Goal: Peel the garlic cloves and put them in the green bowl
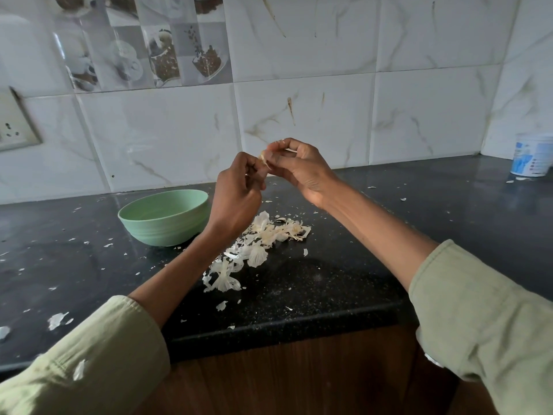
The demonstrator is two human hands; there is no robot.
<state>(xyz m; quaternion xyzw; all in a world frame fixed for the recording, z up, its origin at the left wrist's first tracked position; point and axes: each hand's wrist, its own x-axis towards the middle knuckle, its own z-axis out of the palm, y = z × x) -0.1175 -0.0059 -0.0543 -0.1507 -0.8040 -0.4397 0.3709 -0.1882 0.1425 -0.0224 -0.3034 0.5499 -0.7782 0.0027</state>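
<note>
- L hand (236,193) & R hand (299,169) together, both pinching garlic clove (264,158), raised just right of green bowl (164,217)
- risk: clove slips, lands in peel pile (263,244) right of bowl; loose skin may drift in

We see a white plastic tub (532,157) at the far right corner of the dark speckled surface (329,283), a wall socket (15,121) at left, and marbled tiles (299,115) behind.

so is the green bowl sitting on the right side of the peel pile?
No, the green bowl sits on the counter left of the peel pile.
</note>
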